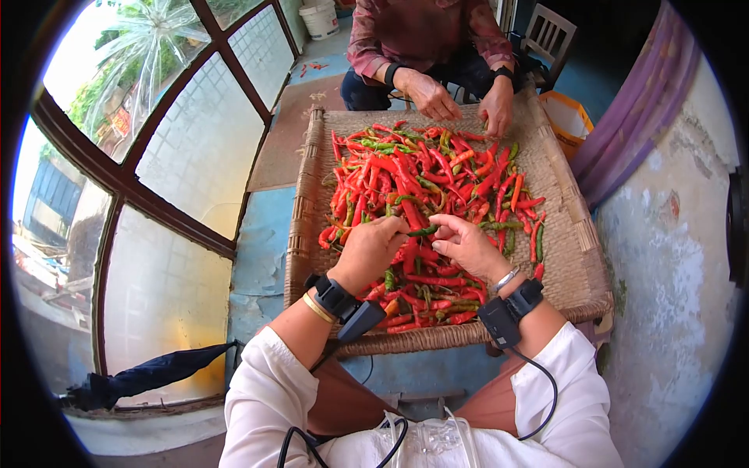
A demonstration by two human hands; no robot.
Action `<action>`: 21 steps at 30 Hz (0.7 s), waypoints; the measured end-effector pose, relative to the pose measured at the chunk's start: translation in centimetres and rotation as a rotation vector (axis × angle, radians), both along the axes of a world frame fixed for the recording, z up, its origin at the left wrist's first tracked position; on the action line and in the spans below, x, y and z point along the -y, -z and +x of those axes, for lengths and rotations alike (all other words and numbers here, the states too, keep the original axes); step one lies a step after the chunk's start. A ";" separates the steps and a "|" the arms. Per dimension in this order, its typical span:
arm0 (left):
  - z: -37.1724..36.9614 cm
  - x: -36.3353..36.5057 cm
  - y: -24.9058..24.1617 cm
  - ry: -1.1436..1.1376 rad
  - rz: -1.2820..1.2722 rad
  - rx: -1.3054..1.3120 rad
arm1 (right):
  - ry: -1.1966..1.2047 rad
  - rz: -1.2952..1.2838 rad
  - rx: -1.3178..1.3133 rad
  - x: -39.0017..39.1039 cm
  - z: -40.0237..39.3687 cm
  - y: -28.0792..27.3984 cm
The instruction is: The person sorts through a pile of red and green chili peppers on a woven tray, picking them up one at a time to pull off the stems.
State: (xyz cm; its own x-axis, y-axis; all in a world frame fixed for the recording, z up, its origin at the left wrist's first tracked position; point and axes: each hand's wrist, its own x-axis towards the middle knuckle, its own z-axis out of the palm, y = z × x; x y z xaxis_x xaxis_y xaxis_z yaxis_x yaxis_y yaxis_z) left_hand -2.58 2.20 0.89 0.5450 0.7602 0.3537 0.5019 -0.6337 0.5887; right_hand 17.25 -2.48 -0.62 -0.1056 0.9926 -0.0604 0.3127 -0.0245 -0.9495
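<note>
Above the pile, a dark green chili pepper (pixel 422 232) spans the small gap between my two hands. My left hand (pixel 370 251) is closed, with thumb and forefinger pinching its left end. At its right end, the fingers of my right hand (pixel 470 248) are bent together in a pinch. Beneath both hands lies a heap of mostly red chili peppers (pixel 406 175), with some green ones mixed in. The heap rests on a woven tray (pixel 558 210) with a thick wicker rim. My palms face down, so part of each grip is hidden.
Across the tray sits another person, whose hands (pixel 437 97) are over the far edge. An orange-and-white bag (pixel 567 117) and a chair (pixel 549 39) are at the back right. Framed windows (pixel 195 148) line the left, with a dark umbrella (pixel 156 377) below. A worn wall (pixel 671 257) stands right.
</note>
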 end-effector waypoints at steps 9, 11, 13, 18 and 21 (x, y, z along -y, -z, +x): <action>0.1 0.3 0.0 0.029 -0.189 0.152 | 0.059 -0.096 -0.126 -0.4 0.9 -0.4; -0.4 -0.2 0.1 -0.050 -0.198 0.046 | 0.269 -0.144 -0.235 -0.8 1.6 -0.4; -1.0 -0.6 0.2 -0.013 -0.211 -0.058 | 0.460 -0.125 -0.506 -1.4 3.1 0.3; -1.7 -0.8 1.6 0.112 -0.165 -0.476 | 0.548 -0.213 -0.695 -1.1 4.0 0.4; -1.2 -0.6 1.4 0.113 -0.125 -0.583 | 0.235 -0.295 -0.615 -1.0 2.9 0.2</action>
State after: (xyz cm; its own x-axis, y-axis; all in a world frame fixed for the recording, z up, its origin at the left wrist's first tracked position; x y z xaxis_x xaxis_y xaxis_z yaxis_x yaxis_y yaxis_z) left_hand -3.82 2.76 -0.56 0.7020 0.7027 -0.1158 0.6976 -0.6457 0.3107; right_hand 20.10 -1.45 -0.86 0.0073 0.9448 -0.3277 -0.3212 -0.3081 -0.8955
